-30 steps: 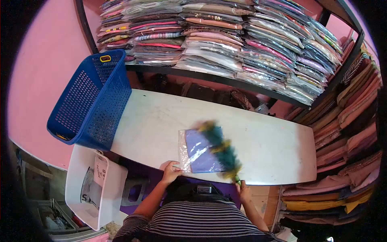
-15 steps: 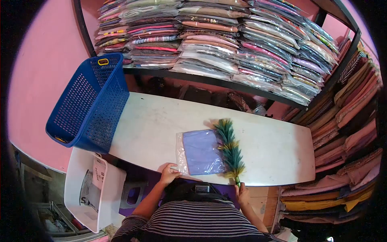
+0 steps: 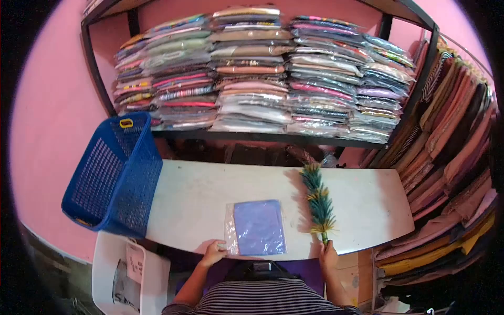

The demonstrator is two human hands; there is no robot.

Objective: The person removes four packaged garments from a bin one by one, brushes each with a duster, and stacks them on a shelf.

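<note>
The left hand (image 3: 212, 254) pins a bagged purple garment (image 3: 257, 227); the right hand (image 3: 329, 256) holds a green duster (image 3: 318, 200).

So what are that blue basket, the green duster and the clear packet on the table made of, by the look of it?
The blue basket looks like moulded plastic: rigid walls pierced with a regular grid of holes. The duster, held by the right hand, seems to be feathers or synthetic fibres, green with yellow tufts; which is unclear. The packet, touched by the left hand, is thin glossy plastic film showing glare, with folded purple cloth inside.
</note>
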